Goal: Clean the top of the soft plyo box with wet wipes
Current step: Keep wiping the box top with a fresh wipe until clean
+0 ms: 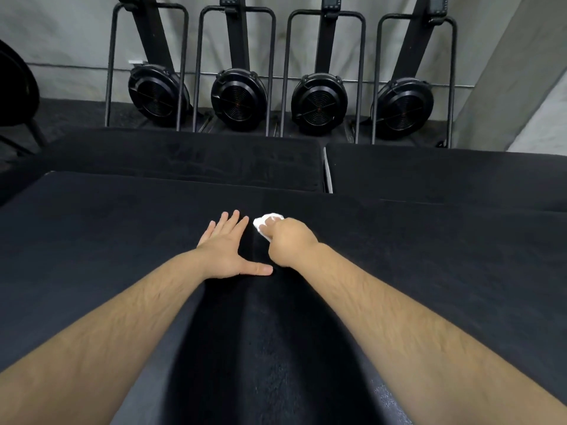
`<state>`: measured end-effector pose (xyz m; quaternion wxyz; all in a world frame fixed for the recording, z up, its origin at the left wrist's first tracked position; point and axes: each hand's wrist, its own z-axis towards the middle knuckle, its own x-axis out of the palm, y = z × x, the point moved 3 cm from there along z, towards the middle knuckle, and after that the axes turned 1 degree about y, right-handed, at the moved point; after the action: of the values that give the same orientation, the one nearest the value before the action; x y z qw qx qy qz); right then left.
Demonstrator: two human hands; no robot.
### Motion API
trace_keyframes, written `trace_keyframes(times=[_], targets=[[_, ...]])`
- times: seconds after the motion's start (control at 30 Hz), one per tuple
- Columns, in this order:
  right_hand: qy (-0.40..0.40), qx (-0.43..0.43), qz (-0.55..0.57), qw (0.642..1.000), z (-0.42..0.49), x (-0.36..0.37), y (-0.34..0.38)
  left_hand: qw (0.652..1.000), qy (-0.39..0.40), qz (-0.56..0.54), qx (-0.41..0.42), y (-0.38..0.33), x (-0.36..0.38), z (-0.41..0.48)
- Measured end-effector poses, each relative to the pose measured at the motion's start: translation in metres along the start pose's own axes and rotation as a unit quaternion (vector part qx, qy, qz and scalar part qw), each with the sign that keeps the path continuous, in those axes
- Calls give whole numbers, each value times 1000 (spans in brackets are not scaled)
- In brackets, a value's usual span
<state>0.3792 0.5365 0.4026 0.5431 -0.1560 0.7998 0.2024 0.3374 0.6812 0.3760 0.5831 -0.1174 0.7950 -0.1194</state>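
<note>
The black soft plyo box fills the lower part of the head view, its top flat beneath both arms. My left hand lies flat on the top with straight, spread fingers and the thumb pointing right. Just to its right, my right hand grips a bunched white wet wipe and holds it down on the box top. Only the wipe's front part shows past the knuckles. A darker band runs down the box top between my arms.
Two more black padded boxes stand behind the near one, with a narrow gap between them. Several black fan machines in metal frames line the grey wall. A dark round object stands at far left.
</note>
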Motion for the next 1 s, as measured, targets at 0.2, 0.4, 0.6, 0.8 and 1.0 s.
trace_keyframes(times=[0.2,0.4,0.6,0.8,1.0], targets=[[-38,-8,25,999,12,14,-1,1000,14,-10,-23,22,6,-9],[-32,21,25,999,91,-14,-6,999,12,-28,-15,25,9,-4],[-16,-27,65,997,124,-29,-7,999,11,-43,-15,26,8,-3],[-40,-81,71,993,68,-3,2,999,2,-47,-15,26,8,-5],[-39,-105,44,993,9,22,14,996,-1,-86,-6,27,7,-7]])
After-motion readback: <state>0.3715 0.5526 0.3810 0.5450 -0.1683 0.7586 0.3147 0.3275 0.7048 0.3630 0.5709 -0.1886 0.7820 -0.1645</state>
